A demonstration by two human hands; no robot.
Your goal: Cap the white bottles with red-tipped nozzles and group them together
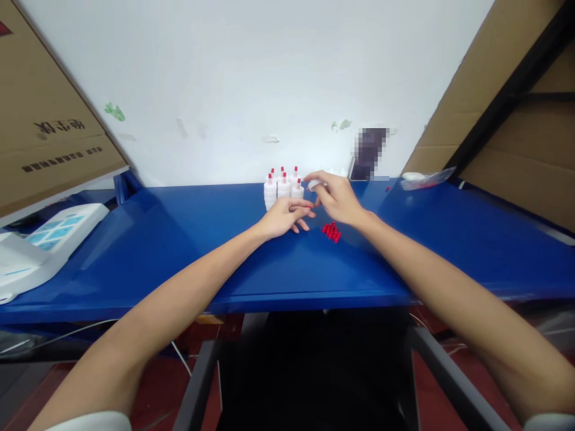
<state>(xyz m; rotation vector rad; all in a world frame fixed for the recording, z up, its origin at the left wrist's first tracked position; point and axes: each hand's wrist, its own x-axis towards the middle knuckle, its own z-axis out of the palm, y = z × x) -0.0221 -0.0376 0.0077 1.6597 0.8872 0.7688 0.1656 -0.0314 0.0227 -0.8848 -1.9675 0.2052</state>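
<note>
My right hand (339, 194) is closed around a small white squeeze bottle (317, 185), held tilted just above the table and mostly covered by the fingers. Close by on the left, my left hand (283, 218) pinches what looks like a tiny red cap (311, 207) at its fingertips, the other fingers loosely spread. Behind the left hand stand several white bottles (283, 188) with red-capped pointed tips, grouped upright. A small pile of loose red caps (332, 231) lies on the blue table (215, 239) below my right hand.
A dark-screened device (369, 152), partly pixelated, leans on the wall behind. A clear plastic bag (429, 179) lies at the back right. At the left sits a white device with blue panels (58, 230). Cardboard (49, 114) flanks the table. Its front edge (305, 301) runs before me.
</note>
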